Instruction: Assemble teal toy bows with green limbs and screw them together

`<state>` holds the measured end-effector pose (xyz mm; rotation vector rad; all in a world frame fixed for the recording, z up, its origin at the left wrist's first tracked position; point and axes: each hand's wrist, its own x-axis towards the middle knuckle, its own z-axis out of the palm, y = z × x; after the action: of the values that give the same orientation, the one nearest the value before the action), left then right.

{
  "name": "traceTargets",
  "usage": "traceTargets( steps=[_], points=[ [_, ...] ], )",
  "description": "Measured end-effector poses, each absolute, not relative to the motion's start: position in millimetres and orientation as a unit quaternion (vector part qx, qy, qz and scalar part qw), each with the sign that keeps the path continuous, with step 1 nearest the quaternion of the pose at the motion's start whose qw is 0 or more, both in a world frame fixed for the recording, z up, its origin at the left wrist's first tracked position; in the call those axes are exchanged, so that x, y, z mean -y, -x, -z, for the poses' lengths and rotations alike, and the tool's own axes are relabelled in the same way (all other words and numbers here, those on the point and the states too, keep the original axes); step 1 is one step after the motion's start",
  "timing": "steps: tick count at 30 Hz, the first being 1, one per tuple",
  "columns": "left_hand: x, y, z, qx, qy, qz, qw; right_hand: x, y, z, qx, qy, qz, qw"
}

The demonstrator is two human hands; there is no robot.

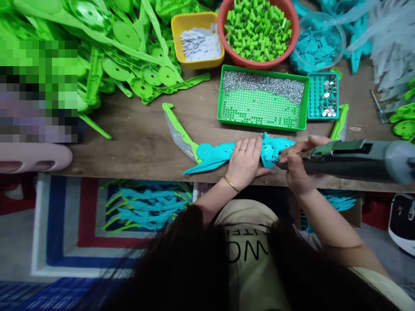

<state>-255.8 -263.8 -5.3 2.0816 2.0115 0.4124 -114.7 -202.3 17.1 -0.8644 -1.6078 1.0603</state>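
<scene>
A toy bow [215, 155] with a teal body and lime green and grey limbs lies across the wooden table in front of me. My left hand [246, 160] grips its body left of the centre, fingers laid over the top and thumb along the near edge. In my right hand [298, 170] is a dark electric screwdriver [346, 162], held nearly level. Its tip points at the right side of the bow's raised middle piece; the fingers partly hide the contact. The bow's right half is mostly covered by my hand and the tool.
Behind the bow stands a green basket [262, 125] of screws, beside a teal tray [313, 97] with metal discs. Farther back are a red bowl [223, 41], a yellow bin [197, 65] and heaped green parts [129, 56]. A screwdriver [379, 108] lies right. Below left, a crate [69, 216] holds bows.
</scene>
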Motion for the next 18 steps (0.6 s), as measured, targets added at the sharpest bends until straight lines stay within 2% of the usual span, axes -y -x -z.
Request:
traceTargets(
  steps=[3,7,12,18],
  points=[
    [276.3,263.9,-0.1,-0.697,-0.694,-0.141,0.108,186.5,125.3,-39.9,0.637,0.317,-0.448,0.541],
    [275.0,270.5,-6.7,-0.698,-0.688,-0.163,0.110,139.0,151.4,-59.5,0.617,0.313,-0.387,0.609],
    [241.5,261.1,-7.6,-0.711,-0.674,-0.143,0.139,93.6,184.5,-28.0,0.603,0.350,-0.357,0.622],
    [234.5,260.2,-2.0,-0.722,-0.663,-0.149,0.133,89.9,189.3,-3.7,0.601,0.369,-0.337,0.624]
  ],
)
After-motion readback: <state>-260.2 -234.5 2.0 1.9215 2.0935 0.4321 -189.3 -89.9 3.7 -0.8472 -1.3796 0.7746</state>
